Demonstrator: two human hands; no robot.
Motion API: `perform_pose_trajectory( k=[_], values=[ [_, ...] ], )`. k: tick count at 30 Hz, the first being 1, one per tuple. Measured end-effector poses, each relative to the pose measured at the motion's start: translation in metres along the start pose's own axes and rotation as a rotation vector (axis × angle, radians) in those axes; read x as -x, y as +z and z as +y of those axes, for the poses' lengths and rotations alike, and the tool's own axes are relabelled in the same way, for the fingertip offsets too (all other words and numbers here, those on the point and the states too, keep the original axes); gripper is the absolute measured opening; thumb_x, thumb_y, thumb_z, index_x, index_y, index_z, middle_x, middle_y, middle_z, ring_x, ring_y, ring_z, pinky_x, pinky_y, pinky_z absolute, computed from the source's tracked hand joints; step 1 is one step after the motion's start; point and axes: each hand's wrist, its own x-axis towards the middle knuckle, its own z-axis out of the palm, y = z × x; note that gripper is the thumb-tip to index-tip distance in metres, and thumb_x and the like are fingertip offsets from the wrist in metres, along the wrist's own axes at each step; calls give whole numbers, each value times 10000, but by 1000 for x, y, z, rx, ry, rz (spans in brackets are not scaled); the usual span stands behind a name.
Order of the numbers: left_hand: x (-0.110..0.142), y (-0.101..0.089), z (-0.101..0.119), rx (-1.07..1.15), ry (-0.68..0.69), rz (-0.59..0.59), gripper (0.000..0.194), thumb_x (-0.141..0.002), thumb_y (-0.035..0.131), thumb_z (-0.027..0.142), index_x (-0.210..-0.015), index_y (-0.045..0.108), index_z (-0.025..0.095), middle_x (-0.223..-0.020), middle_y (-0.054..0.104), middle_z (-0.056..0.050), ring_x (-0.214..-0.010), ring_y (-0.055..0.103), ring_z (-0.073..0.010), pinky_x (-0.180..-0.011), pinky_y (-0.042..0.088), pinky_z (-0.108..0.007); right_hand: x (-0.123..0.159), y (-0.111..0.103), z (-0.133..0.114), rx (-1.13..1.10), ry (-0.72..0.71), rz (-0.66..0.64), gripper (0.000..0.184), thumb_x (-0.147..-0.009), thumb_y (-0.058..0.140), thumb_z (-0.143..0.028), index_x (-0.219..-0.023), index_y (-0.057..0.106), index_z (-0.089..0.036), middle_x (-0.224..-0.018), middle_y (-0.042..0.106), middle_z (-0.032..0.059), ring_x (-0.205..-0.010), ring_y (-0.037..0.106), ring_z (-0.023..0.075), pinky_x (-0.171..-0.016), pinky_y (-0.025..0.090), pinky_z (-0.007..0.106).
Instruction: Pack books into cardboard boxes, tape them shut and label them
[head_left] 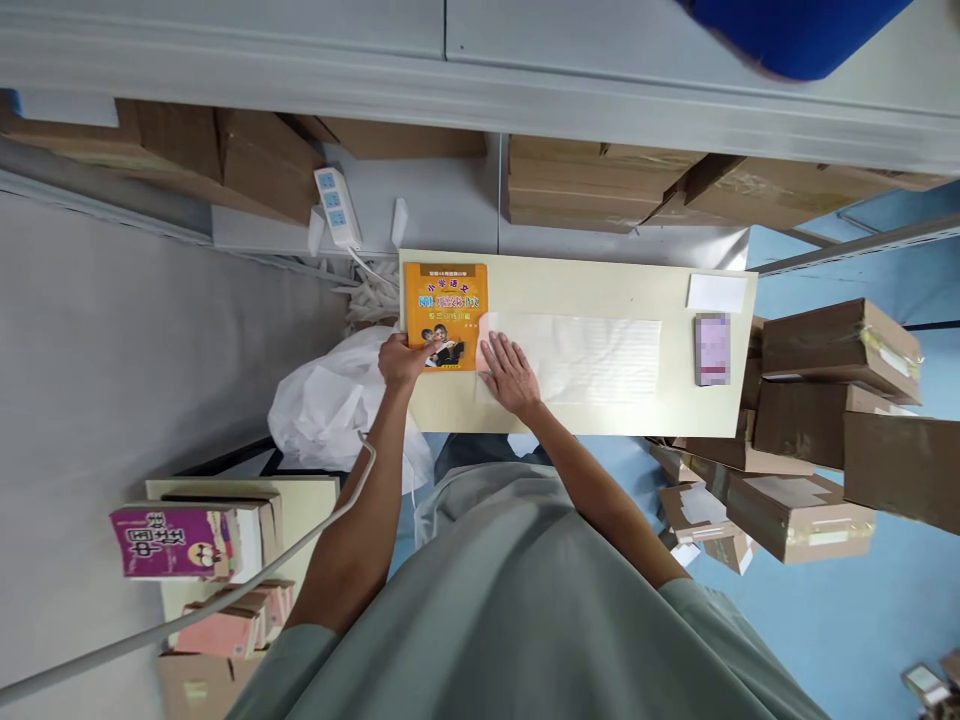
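Observation:
An orange book (469, 318) with Chinese lettering and a picture of children lies at the left end of the cream tabletop (585, 285). My left hand (403, 360) is closed on the book's lower left edge, its thumb on the cover and the other fingers partly hidden. Flat and with fingers stretched out, my right hand (511, 375) rests on the left end of a thin translucent sheet (592, 360). That sheet reaches the book's right edge and overlaps its lower corner. Nothing is gripped in the right hand.
A blurred purple item (712, 350) and a white slip (716, 293) lie at the tabletop's right end. Behind stand a power strip (339, 208) and cardboard boxes (585, 185). More boxes (802, 505) fill the right. White plastic (330, 400) and a purple book (176, 542) are left.

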Motion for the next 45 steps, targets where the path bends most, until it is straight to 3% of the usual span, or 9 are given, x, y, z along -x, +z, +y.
perform_pose_trajectory(
  k=[3,11,17,20,24,27,32,40,45],
  values=[
    [4,-12,14,18,-94,15,335,-731,851,533,-840,730,241,-840,798,-52,-879,749,-290,-768,534,-349,1,2,1,-2,0,16,717,-1188,301,-505,-1813,224,-163,-1887,143,92,-1770,94,275,-1446,110,527],
    [36,-61,59,13,139,199,337,-873,715,506,-924,811,187,-874,800,-65,-859,714,-245,-778,527,-303,-1,-11,-4,-68,2,-2,796,-1175,313,-585,-1800,243,-97,-1879,171,128,-1769,111,274,-1445,105,487],
    [77,-75,99,345,168,229,447,-852,745,585,-1006,820,172,-868,777,-29,-788,711,-213,-686,567,-294,-13,-44,12,-611,207,63,877,-1136,216,-757,-1783,348,-179,-1782,452,103,-1693,381,272,-1370,374,493],
    [99,-54,119,524,130,127,518,-821,776,637,-1059,806,178,-916,787,-33,-809,744,-219,-699,609,-309,-1,-74,35,-930,270,169,929,-1089,302,-841,-1706,503,-175,-1613,661,121,-1568,567,311,-1269,512,510],
    [126,8,143,641,168,-122,605,-796,803,716,-1096,742,194,-1048,817,-75,-953,791,-256,-794,643,-335,46,-112,86,-1179,317,302,871,-927,658,-870,-1451,737,-179,-1251,840,111,-1235,775,323,-1082,639,469],
    [144,65,156,665,243,-297,690,-744,871,703,-1189,655,222,-1154,817,-102,-1054,790,-265,-893,647,-368,96,-128,129,-1200,412,410,753,-833,814,-795,-1289,801,-197,-1078,847,83,-1051,802,290,-990,659,438],
    [163,135,159,546,228,-446,642,-688,910,588,-1136,624,228,-1051,797,-86,-938,775,-260,-809,625,-370,164,-129,170,-1037,539,493,735,-867,740,-803,-1280,784,-196,-1069,844,110,-1029,796,291,-937,658,447],
    [161,163,133,258,151,-425,336,-780,757,517,-928,738,216,-890,795,-63,-813,707,-235,-785,569,-353,184,-97,178,-900,603,454,740,-940,586,-814,-1265,758,-172,-1249,836,184,-1143,795,337,-1005,649,492],
    [153,171,122,138,104,-356,301,-823,750,493,-928,754,212,-910,819,-61,-870,744,-235,-835,573,-329,178,-85,187,-903,624,452,450,-913,673,-640,-1109,716,-237,-1182,848,129,-1103,807,310,-1018,650,474]
  ],
)
